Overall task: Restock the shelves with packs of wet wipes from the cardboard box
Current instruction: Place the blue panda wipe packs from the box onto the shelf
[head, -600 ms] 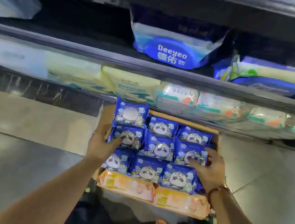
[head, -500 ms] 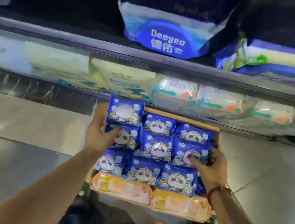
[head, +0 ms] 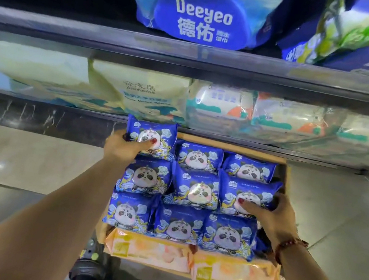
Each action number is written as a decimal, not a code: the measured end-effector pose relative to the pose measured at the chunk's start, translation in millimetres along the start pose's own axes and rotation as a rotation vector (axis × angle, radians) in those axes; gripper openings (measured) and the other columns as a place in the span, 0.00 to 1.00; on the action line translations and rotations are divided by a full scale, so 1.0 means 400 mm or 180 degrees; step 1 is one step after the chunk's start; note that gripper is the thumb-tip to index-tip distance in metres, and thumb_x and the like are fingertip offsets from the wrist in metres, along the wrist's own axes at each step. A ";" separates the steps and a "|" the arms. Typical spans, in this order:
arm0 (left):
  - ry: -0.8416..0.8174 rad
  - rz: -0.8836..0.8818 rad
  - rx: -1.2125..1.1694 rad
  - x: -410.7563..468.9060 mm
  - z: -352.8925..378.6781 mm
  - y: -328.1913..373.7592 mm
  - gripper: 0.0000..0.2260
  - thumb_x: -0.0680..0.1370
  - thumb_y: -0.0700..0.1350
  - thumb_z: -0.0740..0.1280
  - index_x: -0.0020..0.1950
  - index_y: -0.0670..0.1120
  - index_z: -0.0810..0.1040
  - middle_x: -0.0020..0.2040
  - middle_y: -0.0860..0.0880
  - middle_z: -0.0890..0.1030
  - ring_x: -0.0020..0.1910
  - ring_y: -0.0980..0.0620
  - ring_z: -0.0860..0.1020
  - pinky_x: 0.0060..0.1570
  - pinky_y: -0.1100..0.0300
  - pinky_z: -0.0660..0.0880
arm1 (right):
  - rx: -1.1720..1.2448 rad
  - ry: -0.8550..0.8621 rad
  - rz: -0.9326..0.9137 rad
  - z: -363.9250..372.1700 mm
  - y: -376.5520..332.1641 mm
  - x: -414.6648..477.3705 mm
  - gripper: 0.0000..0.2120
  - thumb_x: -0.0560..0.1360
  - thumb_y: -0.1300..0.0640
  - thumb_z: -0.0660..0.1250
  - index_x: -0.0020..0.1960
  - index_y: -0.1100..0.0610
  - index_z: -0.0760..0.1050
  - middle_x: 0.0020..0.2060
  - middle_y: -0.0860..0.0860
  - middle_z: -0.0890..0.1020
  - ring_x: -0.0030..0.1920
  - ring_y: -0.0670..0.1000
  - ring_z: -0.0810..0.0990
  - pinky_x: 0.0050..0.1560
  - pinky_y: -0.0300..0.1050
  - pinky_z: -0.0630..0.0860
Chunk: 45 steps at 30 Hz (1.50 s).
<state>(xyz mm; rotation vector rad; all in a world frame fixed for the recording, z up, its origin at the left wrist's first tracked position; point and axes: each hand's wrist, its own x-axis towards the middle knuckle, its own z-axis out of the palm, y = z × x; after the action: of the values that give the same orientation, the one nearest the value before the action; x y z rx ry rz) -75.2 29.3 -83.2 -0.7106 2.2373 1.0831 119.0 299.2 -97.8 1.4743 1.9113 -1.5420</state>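
- A shop aisle: pale tiled floor (head: 15, 159), with two shelves across 12 o'clock. The upper shelf (head: 98, 35) carries a large Deeyeo bag (head: 199, 19); the lower shelf (head: 37, 99) carries a row of pale packs.
- The cardboard box (head: 227, 145) sits on the floor at 6 o'clock, just below the lower shelf. It is filled with blue panda packs of wet wipes in three rows, with orange packs (head: 149, 249) along its near edge.
- Half a second ago the left grip (head: 125, 149) lay on the middle-row pack at 9 o'clock. It has now shifted to the far-left pack (head: 152, 130) at 11 o'clock, thumb on its face, fingers round its edge. This pack overlaps the box rim.
- The right grip (head: 273, 217) stays closed round the middle-right pack (head: 243, 189) at 3 o'clock, thumb across the panda.
- Each grip now holds one pack, so the lift towards a shelf looks ready to start.
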 end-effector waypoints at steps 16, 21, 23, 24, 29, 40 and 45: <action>0.0035 0.0344 0.0262 -0.011 0.031 -0.003 0.31 0.54 0.55 0.82 0.47 0.48 0.66 0.45 0.51 0.75 0.42 0.51 0.78 0.46 0.51 0.78 | 0.0790 -0.0468 0.0283 -0.007 -0.045 -0.050 0.18 0.63 0.63 0.79 0.50 0.58 0.78 0.46 0.55 0.86 0.48 0.58 0.85 0.53 0.59 0.80; -0.0240 0.0219 0.0174 -0.044 0.058 0.045 0.19 0.67 0.42 0.78 0.54 0.39 0.79 0.42 0.49 0.79 0.40 0.50 0.76 0.35 0.61 0.71 | 0.1157 -0.0444 0.0354 -0.002 -0.062 -0.080 0.12 0.67 0.65 0.76 0.48 0.57 0.80 0.44 0.55 0.86 0.47 0.58 0.85 0.50 0.54 0.80; -0.0239 0.0227 -0.0005 -0.055 0.068 0.047 0.17 0.70 0.40 0.76 0.56 0.38 0.77 0.38 0.52 0.75 0.39 0.51 0.73 0.30 0.64 0.68 | 0.1314 -0.0459 0.0338 -0.002 -0.070 -0.095 0.11 0.68 0.65 0.75 0.48 0.57 0.80 0.42 0.53 0.87 0.47 0.56 0.85 0.47 0.51 0.79; -0.0262 0.0259 -0.0088 -0.060 0.067 0.045 0.17 0.71 0.41 0.75 0.56 0.37 0.77 0.37 0.53 0.73 0.39 0.52 0.72 0.27 0.66 0.66 | 0.1409 -0.0455 0.0336 -0.002 -0.075 -0.104 0.11 0.68 0.66 0.74 0.49 0.57 0.80 0.41 0.52 0.87 0.46 0.55 0.85 0.44 0.48 0.78; -0.0309 0.0286 -0.0475 -0.113 0.047 0.045 0.19 0.69 0.38 0.76 0.58 0.37 0.78 0.50 0.43 0.82 0.49 0.43 0.80 0.41 0.58 0.73 | 0.1786 -0.0487 0.0303 -0.011 -0.113 -0.167 0.14 0.67 0.65 0.74 0.51 0.56 0.79 0.43 0.52 0.87 0.42 0.52 0.86 0.40 0.45 0.79; -0.1186 0.0176 -0.1265 -0.414 -0.193 0.113 0.21 0.67 0.41 0.77 0.58 0.43 0.78 0.52 0.44 0.84 0.49 0.43 0.83 0.49 0.47 0.79 | 0.2041 -0.0770 -0.0059 -0.171 -0.333 -0.412 0.13 0.62 0.67 0.75 0.45 0.60 0.80 0.40 0.53 0.86 0.43 0.51 0.85 0.39 0.42 0.78; -0.1620 0.0356 -0.1468 -0.567 -0.332 0.225 0.19 0.68 0.38 0.75 0.57 0.38 0.79 0.52 0.39 0.83 0.49 0.42 0.83 0.39 0.56 0.80 | 0.2165 -0.0987 -0.0308 -0.263 -0.470 -0.565 0.11 0.65 0.69 0.71 0.44 0.59 0.78 0.38 0.52 0.86 0.39 0.49 0.85 0.32 0.37 0.78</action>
<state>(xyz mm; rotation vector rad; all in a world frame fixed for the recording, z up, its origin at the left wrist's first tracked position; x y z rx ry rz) -6.2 18.9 185.7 -0.4192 1.6242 1.6509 102.3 285.9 213.6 1.2543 1.3552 -2.4568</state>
